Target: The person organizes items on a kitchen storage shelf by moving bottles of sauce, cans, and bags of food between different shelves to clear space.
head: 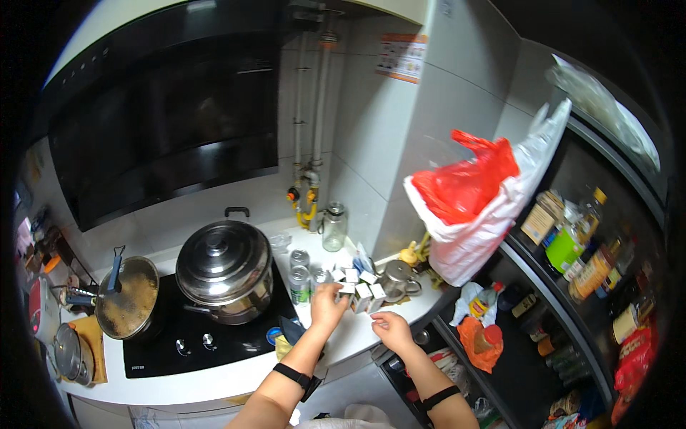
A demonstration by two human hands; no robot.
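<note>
My left hand (328,310) reaches over the counter, fingertips at the near-left edge of a cluster of small white cartons (362,292). Whether it grips one of them cannot be made out. Just right of and below the cartons is my right hand (394,333), its fingers loosely curled and apart, with nothing seen in it. Several drink cans (299,281) stand left of the cartons, one partly behind my left hand. A glass pitcher (395,281) with a metal lid stands to their right. Behind them is a tall clear glass jug (334,228).
A lidded steel stockpot (222,273) and a covered frying pan (127,300) sit on the black gas hob (203,356). Plastic bags (466,198) hang above the counter's right end. A dark shelf rack (514,322) holds bottles at right. The range hood (166,107) overhangs the hob.
</note>
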